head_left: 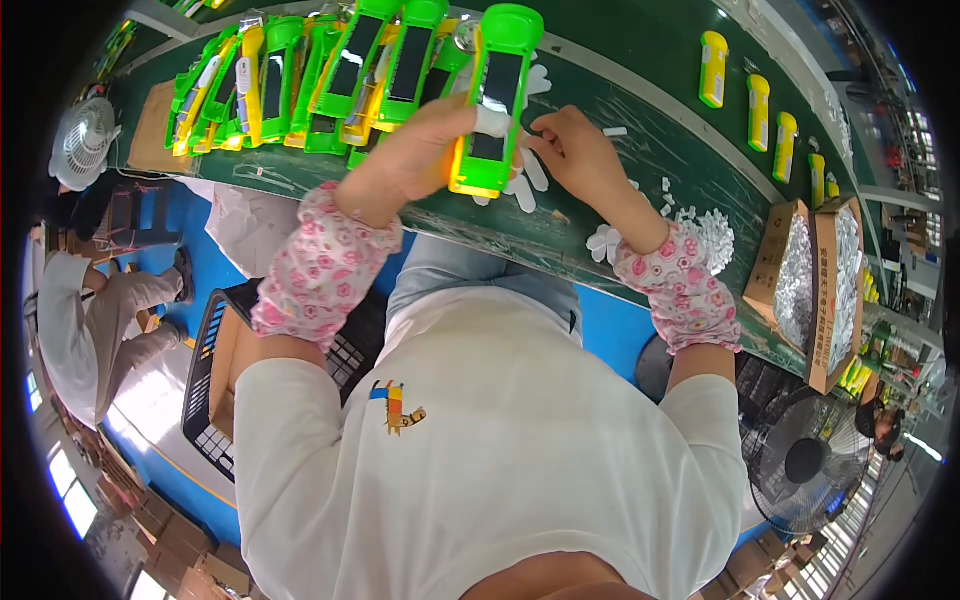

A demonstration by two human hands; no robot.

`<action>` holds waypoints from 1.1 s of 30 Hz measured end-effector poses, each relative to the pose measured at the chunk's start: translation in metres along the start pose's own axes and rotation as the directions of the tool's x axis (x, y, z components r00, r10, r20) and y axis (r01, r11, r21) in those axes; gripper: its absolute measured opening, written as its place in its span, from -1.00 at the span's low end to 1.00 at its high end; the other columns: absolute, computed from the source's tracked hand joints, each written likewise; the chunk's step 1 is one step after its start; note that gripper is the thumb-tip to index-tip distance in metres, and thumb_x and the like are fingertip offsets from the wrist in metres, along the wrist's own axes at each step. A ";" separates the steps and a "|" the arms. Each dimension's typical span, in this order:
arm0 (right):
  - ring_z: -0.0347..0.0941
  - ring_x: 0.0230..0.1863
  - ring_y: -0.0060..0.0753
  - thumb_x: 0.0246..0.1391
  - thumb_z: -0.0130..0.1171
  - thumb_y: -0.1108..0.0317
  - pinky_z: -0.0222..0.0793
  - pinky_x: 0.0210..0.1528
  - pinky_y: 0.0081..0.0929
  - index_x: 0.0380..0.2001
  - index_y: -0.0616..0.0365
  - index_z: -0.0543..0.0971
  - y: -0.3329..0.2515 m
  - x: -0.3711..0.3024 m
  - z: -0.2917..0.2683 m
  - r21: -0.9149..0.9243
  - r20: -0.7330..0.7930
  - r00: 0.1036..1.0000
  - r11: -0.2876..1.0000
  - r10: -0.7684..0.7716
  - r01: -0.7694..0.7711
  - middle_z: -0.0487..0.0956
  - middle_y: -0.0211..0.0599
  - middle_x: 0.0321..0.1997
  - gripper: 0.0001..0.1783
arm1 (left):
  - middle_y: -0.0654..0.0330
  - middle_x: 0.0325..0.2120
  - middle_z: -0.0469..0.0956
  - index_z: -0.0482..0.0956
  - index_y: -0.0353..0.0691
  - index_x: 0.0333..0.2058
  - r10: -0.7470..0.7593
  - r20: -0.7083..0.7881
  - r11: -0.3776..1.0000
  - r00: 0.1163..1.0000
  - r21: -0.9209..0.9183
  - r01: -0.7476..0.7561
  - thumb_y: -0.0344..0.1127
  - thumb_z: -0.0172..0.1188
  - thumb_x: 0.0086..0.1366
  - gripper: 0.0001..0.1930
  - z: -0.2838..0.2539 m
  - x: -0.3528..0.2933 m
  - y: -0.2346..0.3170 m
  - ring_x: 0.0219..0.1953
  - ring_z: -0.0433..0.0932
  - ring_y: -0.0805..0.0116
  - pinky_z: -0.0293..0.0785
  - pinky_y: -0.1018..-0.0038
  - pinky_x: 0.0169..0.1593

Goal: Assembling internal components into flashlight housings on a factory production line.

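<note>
In my left hand (415, 150) is a green and yellow lamp-like device (500, 80) with a dark rectangular panel, held upright over the bench's near edge. My thumb lies across its face, with something white at the thumb tip. Just right of the device is my right hand (585, 160), its fingers curled and pinched together; whether anything small sits between them I cannot make out. Several white rounded strips (524, 194) lie on the bench under and beside the device. More green and yellow devices (345, 72) are crowded together to the left.
The green bench (610, 85) carries a row of yellow-green devices (713, 70) at far right. Small white pieces (712, 238) are heaped near an open cardboard box (776, 255). A black crate (203, 345), a floor fan (803, 460) and a seated person (75, 320) are around me.
</note>
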State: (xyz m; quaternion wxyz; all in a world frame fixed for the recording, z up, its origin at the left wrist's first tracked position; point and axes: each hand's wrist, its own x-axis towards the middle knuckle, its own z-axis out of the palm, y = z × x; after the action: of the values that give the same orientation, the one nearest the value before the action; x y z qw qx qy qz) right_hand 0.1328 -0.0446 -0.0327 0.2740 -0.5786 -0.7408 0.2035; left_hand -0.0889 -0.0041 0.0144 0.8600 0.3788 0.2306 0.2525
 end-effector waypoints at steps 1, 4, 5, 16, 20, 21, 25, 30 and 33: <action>0.50 -0.29 -0.09 0.00 0.21 0.24 0.42 -0.31 -0.21 -0.30 0.12 0.55 -0.002 0.006 0.005 -0.071 0.017 1.000 0.997 0.015 -0.014 0.47 -0.18 -0.32 -0.77 | 0.02 -0.27 0.57 0.40 -0.27 0.01 0.080 -0.003 0.997 0.997 0.003 -0.080 -0.16 0.15 0.25 -0.57 0.007 0.003 -0.002 -0.28 0.61 0.13 0.60 0.24 -0.20; 0.46 -0.18 0.05 -0.05 0.18 0.26 0.42 -0.20 -0.16 -0.14 0.12 0.48 -0.007 0.019 0.019 -0.066 -0.028 0.997 0.995 -0.078 0.076 0.49 -0.09 -0.23 -0.64 | 0.05 -0.25 0.58 0.39 -0.21 0.05 0.094 0.058 0.944 0.994 -0.322 -0.070 0.15 -0.03 0.34 -0.45 0.009 0.009 -0.015 -0.26 0.62 0.15 0.60 0.20 -0.21; 0.45 -0.09 0.09 -0.03 0.17 0.23 0.42 -0.11 -0.17 -0.08 0.12 0.46 0.004 0.018 0.026 0.034 -0.028 0.998 0.998 -0.051 0.052 0.52 -0.06 -0.11 -0.58 | 0.07 -0.26 0.59 0.43 -0.22 -0.01 0.135 0.001 0.914 0.991 -0.386 -0.124 0.18 -0.06 0.34 -0.45 0.012 0.014 -0.025 -0.27 0.62 0.20 0.60 0.20 -0.22; 0.38 -0.53 -0.64 0.05 0.13 0.51 0.28 -0.48 -0.61 -0.24 0.21 0.53 0.054 -0.009 -0.027 0.293 -0.092 0.988 0.951 0.127 -0.095 0.51 -0.44 -0.50 -0.83 | 0.18 -0.14 0.50 0.28 -0.15 0.13 0.187 0.046 0.934 0.981 -0.319 -0.163 0.08 0.06 0.32 -0.45 0.035 0.022 -0.038 -0.16 0.57 0.32 0.60 0.34 -0.18; 0.23 -0.61 -0.80 0.18 0.10 0.41 0.10 -0.58 -0.78 -0.25 0.19 0.53 0.008 -0.022 -0.101 0.387 -0.156 0.958 0.907 0.239 -0.164 0.44 -0.57 -0.50 -0.89 | 0.08 -0.14 0.52 0.27 -0.08 0.14 0.150 0.032 0.877 0.988 -0.466 -0.119 0.21 -0.02 0.31 -0.40 0.035 0.047 -0.057 -0.21 0.58 0.20 0.59 0.21 -0.19; 0.27 -0.56 -0.78 0.20 0.07 0.42 0.13 -0.55 -0.77 -0.22 0.17 0.53 0.000 -0.016 -0.112 0.409 -0.123 0.973 0.904 0.194 -0.128 0.43 -0.54 -0.43 -0.88 | -0.02 -0.12 0.52 0.27 -0.13 0.14 0.120 0.037 0.896 0.992 -0.434 -0.092 0.25 -0.13 0.33 -0.38 0.028 0.046 -0.048 -0.18 0.58 0.09 0.57 0.12 -0.14; 0.39 -0.31 -0.52 0.17 0.00 0.58 0.34 -0.32 -0.62 -0.21 0.18 0.49 -0.073 0.009 -0.131 0.426 0.039 0.975 0.886 -0.219 0.182 0.44 -0.30 -0.14 -0.85 | -0.05 0.01 0.43 0.16 -0.19 0.21 0.303 0.194 0.853 0.933 -0.492 -0.175 0.22 -0.10 0.30 -0.31 0.015 0.036 -0.052 0.00 0.49 0.03 0.46 0.11 0.05; 0.41 -0.33 -0.50 0.09 0.15 0.56 0.31 -0.33 -0.57 -0.19 0.21 0.54 -0.098 0.004 -0.141 0.087 0.189 0.893 0.913 -0.408 0.399 0.50 -0.32 -0.36 -0.81 | 0.25 -0.02 0.38 0.23 -0.09 0.16 0.201 0.262 0.896 0.944 -0.440 -0.068 0.02 -0.10 0.42 -0.54 0.052 0.033 -0.035 0.02 0.39 0.36 0.36 0.25 0.07; 0.45 -0.38 -0.37 0.05 0.23 0.45 0.33 -0.34 -0.51 -0.17 0.16 0.39 -0.105 0.003 -0.143 0.096 0.271 0.946 0.983 -0.178 0.158 0.52 -0.27 -0.36 -0.71 | 0.24 -0.01 0.37 0.23 -0.11 0.13 0.210 0.285 0.910 0.935 -0.406 -0.080 -0.05 0.05 0.37 -0.54 0.052 0.032 -0.043 0.05 0.39 0.36 0.38 0.18 0.08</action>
State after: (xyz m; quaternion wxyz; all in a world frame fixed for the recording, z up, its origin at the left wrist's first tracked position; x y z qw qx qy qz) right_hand 0.1458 -0.0701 0.1420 0.2044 -0.4686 -0.8106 0.2857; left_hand -0.0232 -0.0378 0.0061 0.9223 0.2532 0.0032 0.2918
